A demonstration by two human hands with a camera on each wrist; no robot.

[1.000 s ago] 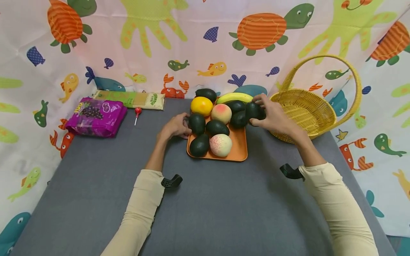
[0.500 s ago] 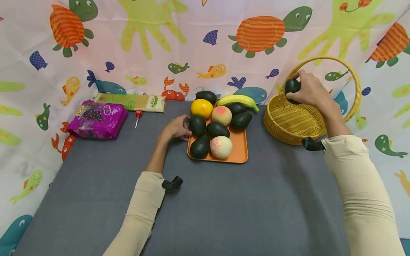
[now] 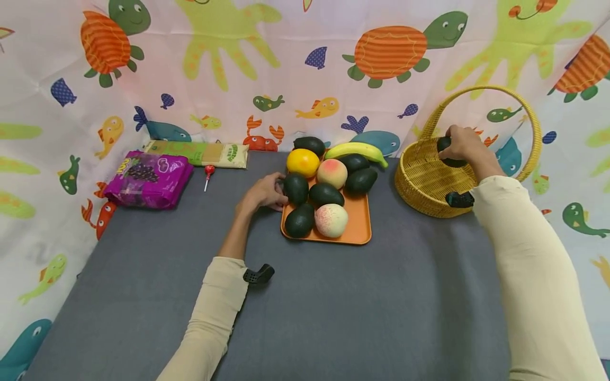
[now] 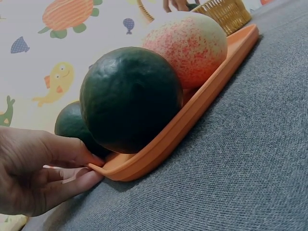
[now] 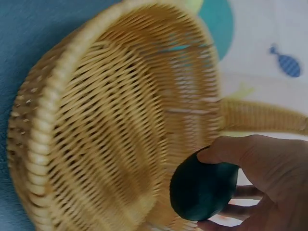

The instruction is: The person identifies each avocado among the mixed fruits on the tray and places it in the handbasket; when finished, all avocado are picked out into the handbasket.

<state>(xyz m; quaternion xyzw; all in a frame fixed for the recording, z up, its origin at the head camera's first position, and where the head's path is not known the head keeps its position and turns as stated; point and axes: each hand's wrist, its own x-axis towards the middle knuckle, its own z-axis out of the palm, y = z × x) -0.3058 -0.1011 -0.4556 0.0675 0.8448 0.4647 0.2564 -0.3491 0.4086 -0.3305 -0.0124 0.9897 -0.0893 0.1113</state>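
My right hand grips a dark green avocado just inside the yellow wicker basket, close to its back wall. In the right wrist view, the thumb lies on one side of the avocado and the fingers on the other. My left hand pinches the rim of the orange tray at its left side, thumb above and fingers below. On that tray sit several more avocados, two peaches, a yellow-orange round fruit and a banana at the back.
Toward the back left lie a purple grape-print bag, a long green-and-tan packet and a red lollipop. The basket's tall arched handle rises above its bowl. A printed cloth hangs behind the grey table.
My right hand has lifted an avocado from the tray's right side, carried it rightward and lowered it into the basket's opening. My left hand has stayed at the tray's edge.
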